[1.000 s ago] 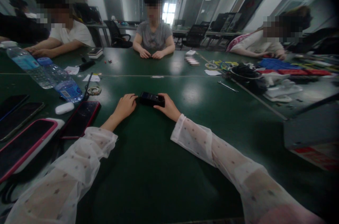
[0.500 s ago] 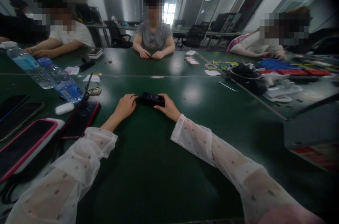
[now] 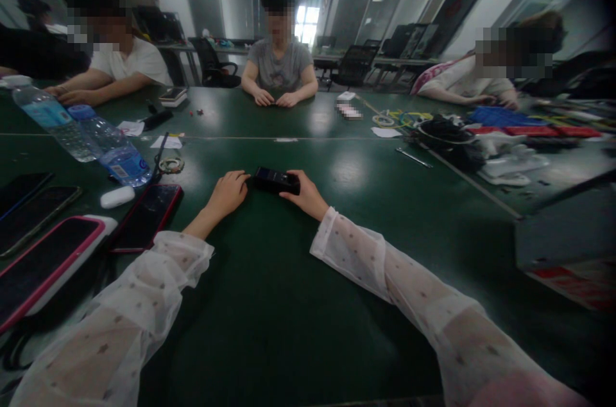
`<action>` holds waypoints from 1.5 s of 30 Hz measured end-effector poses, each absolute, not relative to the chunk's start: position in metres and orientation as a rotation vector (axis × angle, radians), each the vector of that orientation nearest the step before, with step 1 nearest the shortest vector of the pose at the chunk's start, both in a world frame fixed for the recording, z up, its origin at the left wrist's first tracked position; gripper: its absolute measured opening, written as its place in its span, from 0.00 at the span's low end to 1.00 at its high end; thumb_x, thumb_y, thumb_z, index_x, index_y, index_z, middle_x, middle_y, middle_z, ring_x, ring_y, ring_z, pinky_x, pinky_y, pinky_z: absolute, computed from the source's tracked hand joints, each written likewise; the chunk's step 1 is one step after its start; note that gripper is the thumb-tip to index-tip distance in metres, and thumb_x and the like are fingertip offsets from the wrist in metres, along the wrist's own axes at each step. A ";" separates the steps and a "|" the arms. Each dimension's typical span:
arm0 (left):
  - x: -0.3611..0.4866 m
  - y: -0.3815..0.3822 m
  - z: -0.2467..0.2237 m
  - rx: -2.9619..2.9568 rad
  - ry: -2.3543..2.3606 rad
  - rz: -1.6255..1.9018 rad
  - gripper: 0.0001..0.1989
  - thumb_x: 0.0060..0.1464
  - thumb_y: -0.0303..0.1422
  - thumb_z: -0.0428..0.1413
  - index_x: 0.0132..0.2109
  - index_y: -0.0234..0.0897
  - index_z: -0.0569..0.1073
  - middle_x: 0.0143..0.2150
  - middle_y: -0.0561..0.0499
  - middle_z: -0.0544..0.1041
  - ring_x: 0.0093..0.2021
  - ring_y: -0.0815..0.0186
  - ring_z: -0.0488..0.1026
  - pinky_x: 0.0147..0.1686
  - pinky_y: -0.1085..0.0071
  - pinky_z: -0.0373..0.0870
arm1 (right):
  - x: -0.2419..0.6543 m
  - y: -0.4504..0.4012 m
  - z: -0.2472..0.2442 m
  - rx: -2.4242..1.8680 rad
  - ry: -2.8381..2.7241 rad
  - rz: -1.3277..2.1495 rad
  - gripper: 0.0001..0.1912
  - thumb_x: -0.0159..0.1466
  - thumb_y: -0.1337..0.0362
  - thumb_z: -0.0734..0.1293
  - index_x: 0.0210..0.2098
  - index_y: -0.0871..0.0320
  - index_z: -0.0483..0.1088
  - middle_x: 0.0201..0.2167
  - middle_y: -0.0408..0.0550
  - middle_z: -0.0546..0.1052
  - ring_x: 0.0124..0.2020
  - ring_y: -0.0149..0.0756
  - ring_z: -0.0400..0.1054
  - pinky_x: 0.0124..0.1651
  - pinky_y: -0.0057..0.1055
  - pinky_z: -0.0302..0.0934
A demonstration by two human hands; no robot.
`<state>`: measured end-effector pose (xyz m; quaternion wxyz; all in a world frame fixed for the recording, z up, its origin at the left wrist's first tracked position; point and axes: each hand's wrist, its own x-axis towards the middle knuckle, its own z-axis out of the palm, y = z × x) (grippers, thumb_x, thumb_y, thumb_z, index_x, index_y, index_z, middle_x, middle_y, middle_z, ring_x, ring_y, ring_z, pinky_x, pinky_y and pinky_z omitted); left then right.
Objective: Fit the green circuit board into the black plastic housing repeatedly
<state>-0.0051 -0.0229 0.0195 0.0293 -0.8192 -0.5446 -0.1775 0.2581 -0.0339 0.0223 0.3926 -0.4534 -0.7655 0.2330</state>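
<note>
A small black handheld device (image 3: 270, 180) with a little screen and buttons rests low over the green table (image 3: 269, 304). Its right end is in my right hand (image 3: 305, 193), which is closed with the thumb at the near side and fingers at the far side. At the device's left end is my left hand (image 3: 230, 192), fingers bent and drawn together. Its fingertips meet around a tiny dark piece beside the device, too small and hidden to name.
To the left lie several phones, one a red-edged phone (image 3: 148, 217), a white case (image 3: 117, 197) and two water bottles, the nearer a blue-capped bottle (image 3: 113, 149). A wrench (image 3: 414, 158) lies to the right, a grey box (image 3: 563, 240) beyond. A person (image 3: 279, 67) sits opposite.
</note>
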 end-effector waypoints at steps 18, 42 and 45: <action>-0.005 -0.026 0.022 -2.529 -1.682 -0.550 0.20 0.64 0.31 0.44 0.60 0.36 0.69 0.62 0.41 0.69 0.63 0.54 0.64 0.59 0.53 0.66 | 0.261 -0.032 0.018 -1.121 -1.930 0.650 0.29 0.58 0.65 0.74 0.55 0.57 0.61 0.53 0.55 0.73 0.55 0.46 0.70 0.58 0.50 0.65; -0.006 -0.024 0.018 -2.531 -1.663 -0.577 0.20 0.66 0.32 0.44 0.60 0.35 0.69 0.62 0.40 0.69 0.63 0.55 0.64 0.60 0.54 0.65 | 0.263 -0.028 0.016 -1.100 -1.519 0.223 0.29 0.62 0.58 0.69 0.59 0.55 0.57 0.55 0.56 0.67 0.56 0.47 0.65 0.60 0.50 0.62; -0.006 -0.023 0.019 -2.534 -1.673 -0.569 0.20 0.66 0.33 0.44 0.61 0.35 0.69 0.62 0.41 0.69 0.63 0.55 0.64 0.60 0.54 0.64 | 0.273 -0.016 0.004 -1.195 -1.430 0.183 0.28 0.60 0.61 0.69 0.57 0.57 0.58 0.52 0.56 0.68 0.54 0.47 0.65 0.59 0.51 0.61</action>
